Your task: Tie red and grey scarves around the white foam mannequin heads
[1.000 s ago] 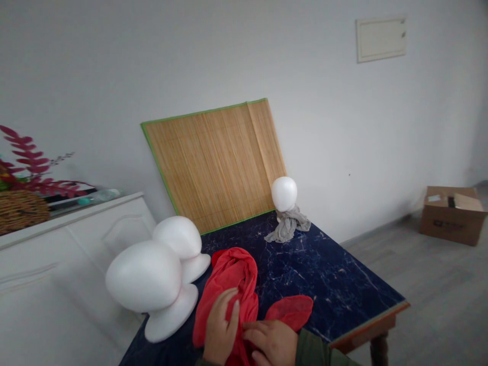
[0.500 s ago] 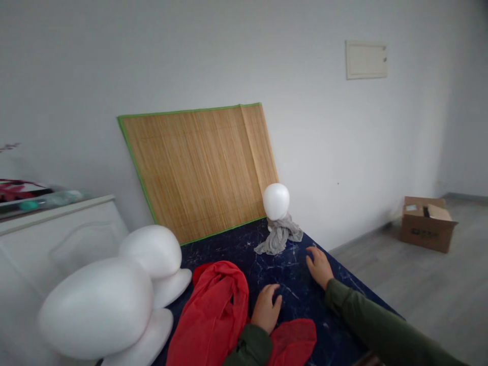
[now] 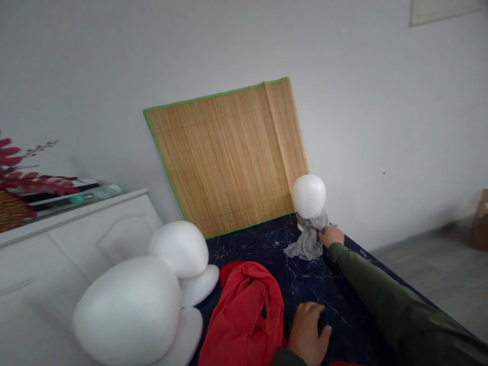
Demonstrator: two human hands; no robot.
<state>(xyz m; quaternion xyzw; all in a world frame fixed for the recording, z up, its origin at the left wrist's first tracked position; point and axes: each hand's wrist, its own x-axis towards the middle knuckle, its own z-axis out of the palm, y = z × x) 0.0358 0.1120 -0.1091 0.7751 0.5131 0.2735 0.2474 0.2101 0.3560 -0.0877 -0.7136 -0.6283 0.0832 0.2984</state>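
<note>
At the table's far end, my right hand [image 3: 332, 236] has its fingers closed on the edge of a thin grey cloth [image 3: 307, 243]. The cloth is bunched around the foot of a small white rounded form [image 3: 309, 196], like a mannequin head seen from above. My left hand [image 3: 308, 330] lies low over the dark table, thumb apart from gently bent fingers, with nothing in it. Just left of it is a crumpled red garment [image 3: 244, 310]; its kind is unclear. Two larger white rounded forms, one big [image 3: 129, 310] and one smaller [image 3: 181, 249], stand further left on pale bases.
A dark blue marble-patterned tabletop [image 3: 259, 249] runs to the wall. A bamboo mat [image 3: 229, 157] with green edging leans there. White cabinet [image 3: 114, 223] at left carries a red plant [image 3: 38, 183]. A cardboard box [image 3: 481, 223] sits on the floor at right.
My right hand has reached forward from the bare tabletop and taken hold of the grey cloth. My left hand stays beside the red garment. The view has turned slightly left.
</note>
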